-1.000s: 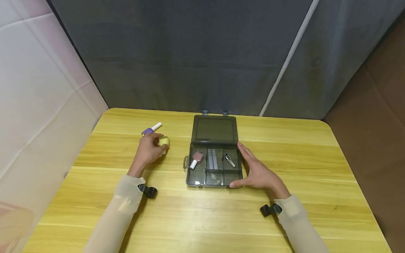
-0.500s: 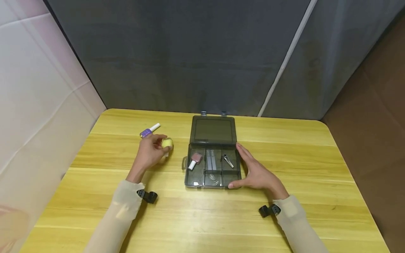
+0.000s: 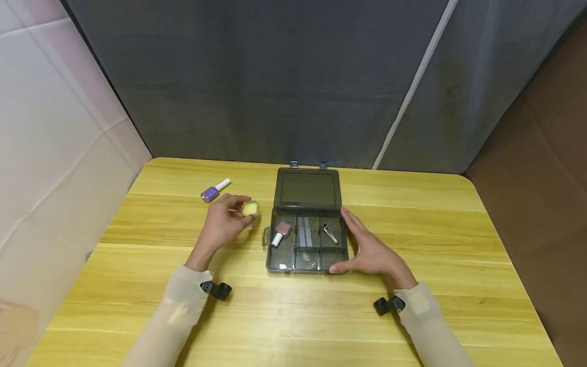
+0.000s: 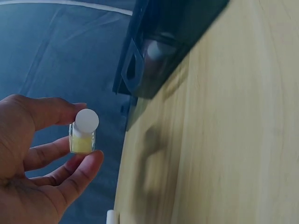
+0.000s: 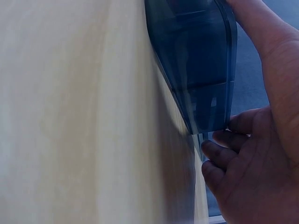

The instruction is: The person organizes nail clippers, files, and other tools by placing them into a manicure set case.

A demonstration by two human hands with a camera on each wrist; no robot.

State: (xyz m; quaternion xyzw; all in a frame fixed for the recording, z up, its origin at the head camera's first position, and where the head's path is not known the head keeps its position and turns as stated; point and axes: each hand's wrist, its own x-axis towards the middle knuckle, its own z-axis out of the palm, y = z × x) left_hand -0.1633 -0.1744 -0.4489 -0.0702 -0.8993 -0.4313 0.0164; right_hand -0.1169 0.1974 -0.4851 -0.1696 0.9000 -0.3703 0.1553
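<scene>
My left hand (image 3: 224,219) pinches a yellow nail polish bottle (image 3: 250,208) between thumb and fingers, above the table just left of the storage box. In the left wrist view the white cap of the nail polish bottle (image 4: 82,140) faces the camera. The dark see-through storage box (image 3: 308,261) lies with its lid (image 3: 309,188) swung back. My right hand (image 3: 373,252) holds its right side, thumb at the front corner and index finger near the hinge end. In the right wrist view, thumb and fingertips meet the corners of the storage box (image 5: 196,60).
Inside the box lie a dusty-pink nail polish bottle (image 3: 284,229), pale strips (image 3: 304,232), a nail clipper (image 3: 330,234) and small clear pieces (image 3: 308,260), in separate compartments. A purple nail polish bottle (image 3: 210,193) lies on the wooden table (image 3: 293,321), behind my left hand.
My left hand has carried the yellow nail polish bottle rightward, toward the box, away from the purple bottle. My right hand keeps its hold on the box.
</scene>
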